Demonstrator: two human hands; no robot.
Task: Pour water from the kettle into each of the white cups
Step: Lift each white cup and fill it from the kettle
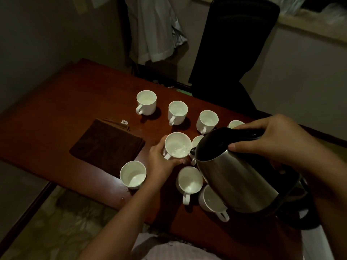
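Observation:
A steel kettle (238,175) with a black lid is tilted to the left, its spout at the rim of a white cup (177,144). Water is running into that cup. My left hand (162,158) grips this cup from the left and below. My right hand (272,136) grips the kettle's black handle at its top. Several other white cups stand around on the table: a back row starting with one cup (146,102), a front-left cup (133,174), and two near cups (190,180) (212,200) partly under the kettle.
A folded brown cloth (107,145) lies left of the cups on the reddish-brown table (65,102). A black chair (231,53) stands behind the table. Pale clothes (154,29) hang at the back wall. The table's near edge runs close to my body.

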